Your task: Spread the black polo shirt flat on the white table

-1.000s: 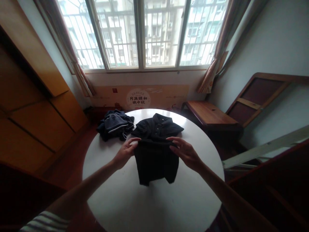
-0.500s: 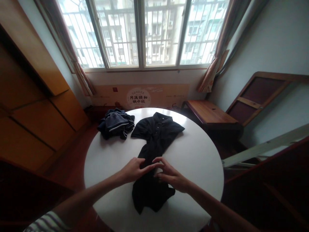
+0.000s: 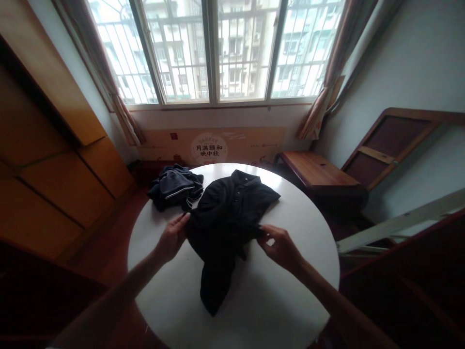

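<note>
A black polo shirt (image 3: 225,218) lies on the round white table (image 3: 290,271), collar toward the window, its lower part bunched and trailing toward me. My left hand (image 3: 173,237) grips the shirt's left edge with fingers closed on the cloth. My right hand (image 3: 278,245) pinches the shirt's right edge. The two hands hold the fabric spread apart across the shirt's middle.
A crumpled dark blue garment (image 3: 174,186) with a pale stripe sits at the table's far left. A wooden bench (image 3: 316,174) stands beyond the table on the right, a wooden cabinet (image 3: 54,160) on the left, and a barred window (image 3: 218,48) ahead.
My hands were together over the shirt's narrow middle half a second ago. They have since moved apart to its left and right edges, widening the cloth between them.
</note>
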Tool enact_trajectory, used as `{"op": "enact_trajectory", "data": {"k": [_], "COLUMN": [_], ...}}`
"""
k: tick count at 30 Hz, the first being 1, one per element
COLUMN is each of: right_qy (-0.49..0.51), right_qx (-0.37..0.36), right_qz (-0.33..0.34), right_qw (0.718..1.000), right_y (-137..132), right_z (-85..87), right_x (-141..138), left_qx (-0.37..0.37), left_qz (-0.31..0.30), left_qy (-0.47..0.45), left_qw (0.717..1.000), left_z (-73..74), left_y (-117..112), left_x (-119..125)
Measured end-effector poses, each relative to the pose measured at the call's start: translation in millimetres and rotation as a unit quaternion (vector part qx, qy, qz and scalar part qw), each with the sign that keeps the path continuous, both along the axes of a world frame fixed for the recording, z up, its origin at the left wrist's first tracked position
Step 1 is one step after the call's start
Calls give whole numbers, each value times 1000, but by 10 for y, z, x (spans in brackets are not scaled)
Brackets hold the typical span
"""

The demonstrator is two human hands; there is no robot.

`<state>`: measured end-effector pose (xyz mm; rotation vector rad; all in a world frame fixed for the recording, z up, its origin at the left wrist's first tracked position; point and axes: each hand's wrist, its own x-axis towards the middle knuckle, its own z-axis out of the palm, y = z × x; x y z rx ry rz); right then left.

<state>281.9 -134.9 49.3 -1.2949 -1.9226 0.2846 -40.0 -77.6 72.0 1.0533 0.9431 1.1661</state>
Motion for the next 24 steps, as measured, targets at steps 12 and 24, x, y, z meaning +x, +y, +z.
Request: {"op": "enact_trajectory", "data": {"k": [12,24], "right_qy": [-16,289], "right_qx": [-232,-268], "right_qz": [61,-7], "right_qw": [971,919], "right_y": [-502,-635], "right_z": [26,31], "right_x": [1496,782], "left_qx": [-90,-122], "left_qz": [-174,-35], "left_qy": [252,88], "left_qw": [948,988], "left_z": [-301,-226], "left_y": [-256,-633], "left_x": [-966,-309]}}
